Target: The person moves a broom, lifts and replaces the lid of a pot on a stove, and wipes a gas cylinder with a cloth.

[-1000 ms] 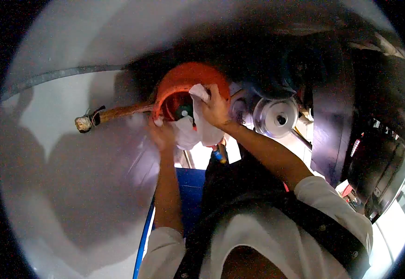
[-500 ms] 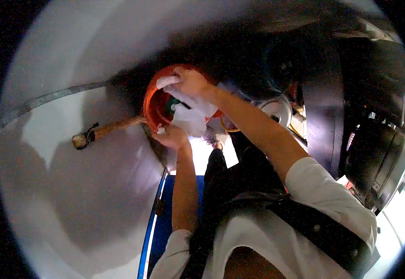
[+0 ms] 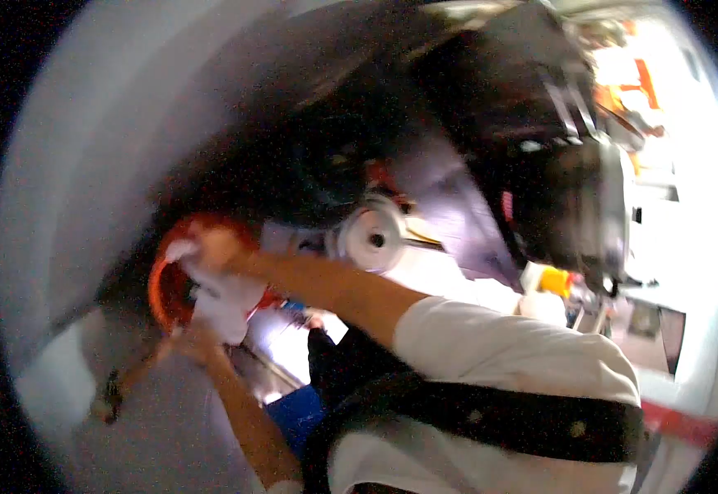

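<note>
An orange-red bucket (image 3: pixel 160 290) is at the left, its mouth facing me. My right hand (image 3: pixel 221 249) reaches across it, closed on a white cloth (image 3: pixel 229 306) that hangs over the opening. The cloth looks thin and crumpled; motion blur hides its details. At the bucket's near rim is my left hand (image 3: pixel 194 339), its fingers curled at the edge and smeared. A wooden stick (image 3: pixel 132 377) with a dark binding sticks out below the bucket, past my left hand.
A round pale metal object (image 3: pixel 375 239) with a dark centre lies right of the bucket. Beyond it stand dark panels and a glossy dark cabinet (image 3: pixel 565 214). A yellow item (image 3: pixel 554 281) is at the right. A blue surface (image 3: pixel 295 416) lies below my arms.
My view has swung to the right, so the bucket and both hands appear lower and further left. My right hand still holds the cloth over the bucket. More of the bright right side shows.
</note>
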The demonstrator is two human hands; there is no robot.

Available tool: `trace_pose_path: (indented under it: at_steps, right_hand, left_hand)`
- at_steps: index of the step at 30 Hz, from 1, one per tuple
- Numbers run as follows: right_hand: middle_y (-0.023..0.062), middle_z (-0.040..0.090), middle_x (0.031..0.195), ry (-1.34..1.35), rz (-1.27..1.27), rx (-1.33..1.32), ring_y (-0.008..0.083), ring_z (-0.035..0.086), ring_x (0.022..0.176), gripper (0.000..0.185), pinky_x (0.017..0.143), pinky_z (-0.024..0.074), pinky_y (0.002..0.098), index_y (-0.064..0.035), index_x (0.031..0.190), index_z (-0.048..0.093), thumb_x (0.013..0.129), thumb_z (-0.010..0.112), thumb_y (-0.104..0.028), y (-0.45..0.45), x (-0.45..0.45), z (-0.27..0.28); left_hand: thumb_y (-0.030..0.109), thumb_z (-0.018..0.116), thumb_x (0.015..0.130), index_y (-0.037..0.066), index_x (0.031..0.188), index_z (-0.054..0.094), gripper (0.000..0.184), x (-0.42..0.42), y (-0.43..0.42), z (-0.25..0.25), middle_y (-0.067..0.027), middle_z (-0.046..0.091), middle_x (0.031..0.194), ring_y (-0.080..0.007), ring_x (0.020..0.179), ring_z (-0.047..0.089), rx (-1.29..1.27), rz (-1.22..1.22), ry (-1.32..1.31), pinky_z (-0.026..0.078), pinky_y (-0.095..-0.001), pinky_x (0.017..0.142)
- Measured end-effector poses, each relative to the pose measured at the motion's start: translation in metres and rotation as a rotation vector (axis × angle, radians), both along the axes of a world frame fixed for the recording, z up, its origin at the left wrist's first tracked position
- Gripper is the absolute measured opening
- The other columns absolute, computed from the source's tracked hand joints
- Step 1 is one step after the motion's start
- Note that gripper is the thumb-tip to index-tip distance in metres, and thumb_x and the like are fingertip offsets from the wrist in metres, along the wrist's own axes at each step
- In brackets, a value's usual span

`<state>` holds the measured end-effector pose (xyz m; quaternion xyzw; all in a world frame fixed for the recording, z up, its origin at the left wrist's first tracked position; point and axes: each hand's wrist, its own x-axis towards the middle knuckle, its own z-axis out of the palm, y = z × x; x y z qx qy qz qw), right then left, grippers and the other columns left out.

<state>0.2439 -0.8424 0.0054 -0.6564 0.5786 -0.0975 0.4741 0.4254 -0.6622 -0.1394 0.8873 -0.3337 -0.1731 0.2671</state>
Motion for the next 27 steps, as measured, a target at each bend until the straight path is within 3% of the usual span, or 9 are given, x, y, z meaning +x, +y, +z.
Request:
trace_pose_path:
  at_steps: [1, 2, 5, 9, 12, 14, 20, 21, 27]
  right_hand:
    - [0.0179, 0.064, 0.095, -0.214, -0.038, -0.139, 0.0360, 0.062, 0.087, 0.043, 0.077, 0.0495, 0.0440, -0.0072, 0.109, 0.058, 0.073, 0.065, -0.029, 0.014, -0.013, 0.017]
    - [0.0232, 0.064, 0.089, -0.175, -0.088, -0.049, 0.0400, 0.063, 0.079, 0.054, 0.069, 0.0508, 0.0476, -0.0040, 0.112, 0.053, 0.076, 0.067, -0.041, 0.013, 0.002, -0.018]
    - [0.0236, 0.064, 0.090, -0.067, -0.162, -0.076, 0.0402, 0.063, 0.080, 0.051, 0.070, 0.0507, 0.0480, -0.0040, 0.115, 0.050, 0.079, 0.067, -0.036, 0.044, 0.000, -0.039]
    - [0.0242, 0.063, 0.090, -0.186, -0.173, -0.498, 0.0403, 0.063, 0.084, 0.057, 0.072, 0.0510, 0.0470, -0.0028, 0.121, 0.044, 0.082, 0.066, -0.038, 0.035, -0.019, -0.049]
    - [0.0246, 0.064, 0.091, -0.100, -0.043, -0.297, 0.0413, 0.062, 0.085, 0.061, 0.074, 0.0514, 0.0465, -0.0022, 0.124, 0.041, 0.081, 0.066, -0.039, 0.031, -0.023, -0.008]
    - [0.0245, 0.064, 0.092, 0.033, -0.102, 0.042, 0.0419, 0.062, 0.086, 0.063, 0.075, 0.0516, 0.0462, -0.0018, 0.124, 0.041, 0.081, 0.066, -0.040, 0.025, 0.003, -0.035]
    - [0.0255, 0.063, 0.095, 0.061, -0.191, 0.076, 0.0421, 0.062, 0.090, 0.065, 0.079, 0.0505, 0.0464, -0.0008, 0.123, 0.041, 0.082, 0.064, -0.045, -0.002, 0.017, -0.008]
    - [0.0251, 0.063, 0.095, -0.273, -0.284, 0.128, 0.0418, 0.061, 0.090, 0.064, 0.079, 0.0500, 0.0467, -0.0014, 0.121, 0.042, 0.081, 0.064, -0.046, 0.007, 0.015, -0.024]
    - [0.0221, 0.063, 0.096, -0.121, -0.188, -0.033, 0.0389, 0.062, 0.091, 0.065, 0.079, 0.0487, 0.0462, 0.0001, 0.124, 0.043, 0.083, 0.063, -0.046, 0.072, -0.033, 0.000]
  left_hand:
    - [0.035, 0.047, 0.091, 0.006, 0.115, 0.055, 0.040, 0.001, 0.003, 0.004, -0.0088, 0.061, 0.110, -0.0224, 0.087, 0.059, -0.077, 0.026, 0.102, 0.044, -0.0363, 0.082]
    - [0.035, 0.047, 0.091, 0.005, 0.116, 0.054, 0.040, -0.001, 0.006, 0.006, -0.0094, 0.060, 0.110, -0.0229, 0.088, 0.058, -0.116, 0.023, 0.143, 0.044, -0.0366, 0.082]
    - [0.034, 0.048, 0.091, 0.003, 0.117, 0.052, 0.041, -0.012, 0.022, 0.006, -0.0112, 0.060, 0.110, -0.0243, 0.089, 0.058, -0.147, -0.027, 0.134, 0.044, -0.0377, 0.082]
    - [0.034, 0.049, 0.091, 0.001, 0.119, 0.050, 0.044, -0.018, 0.020, 0.005, -0.0135, 0.058, 0.111, -0.0262, 0.091, 0.058, -0.171, -0.082, 0.154, 0.045, -0.0392, 0.083]
    - [0.033, 0.049, 0.091, -0.001, 0.120, 0.048, 0.045, -0.007, 0.008, 0.008, -0.0152, 0.057, 0.111, -0.0275, 0.092, 0.057, -0.171, -0.109, 0.174, 0.045, -0.0403, 0.083]
    - [0.033, 0.050, 0.091, -0.002, 0.121, 0.047, 0.047, 0.006, -0.004, 0.007, -0.0164, 0.057, 0.111, -0.0285, 0.093, 0.057, -0.185, -0.109, 0.182, 0.045, -0.0411, 0.083]
    - [0.032, 0.052, 0.091, -0.005, 0.124, 0.043, 0.051, 0.052, -0.036, -0.007, -0.0199, 0.055, 0.112, -0.0313, 0.096, 0.056, -0.201, -0.049, 0.211, 0.046, -0.0433, 0.084]
    - [0.032, 0.052, 0.091, -0.006, 0.125, 0.042, 0.052, 0.050, -0.024, -0.013, -0.0205, 0.055, 0.112, -0.0317, 0.097, 0.056, -0.216, -0.046, 0.211, 0.046, -0.0436, 0.084]
    - [0.028, 0.053, 0.090, -0.008, 0.129, 0.037, 0.055, -0.011, 0.048, -0.023, -0.0250, 0.053, 0.116, -0.0368, 0.100, 0.055, -0.313, -0.170, 0.026, 0.045, -0.0452, 0.089]
